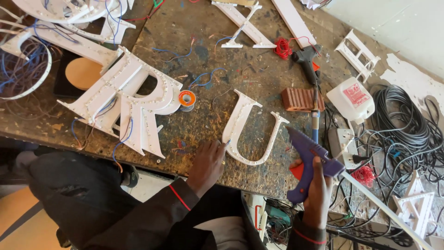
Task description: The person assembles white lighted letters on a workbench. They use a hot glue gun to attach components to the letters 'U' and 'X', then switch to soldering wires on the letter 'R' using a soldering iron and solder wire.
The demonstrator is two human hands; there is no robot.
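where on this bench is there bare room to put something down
Bare bench lies between the R letter and the U letter, past the solder spool. Another patch sits above the U, below the X letter. Right of the brick it is crowded with cables.

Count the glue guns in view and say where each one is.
2. A purple plastic glue gun is held in the right hand; a black glue gun lies on the workbench by red wire. Clutter may hide others.

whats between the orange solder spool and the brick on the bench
In the head view, the white U-shaped letter lies between the orange spool and the brick, its open top facing that stretch.
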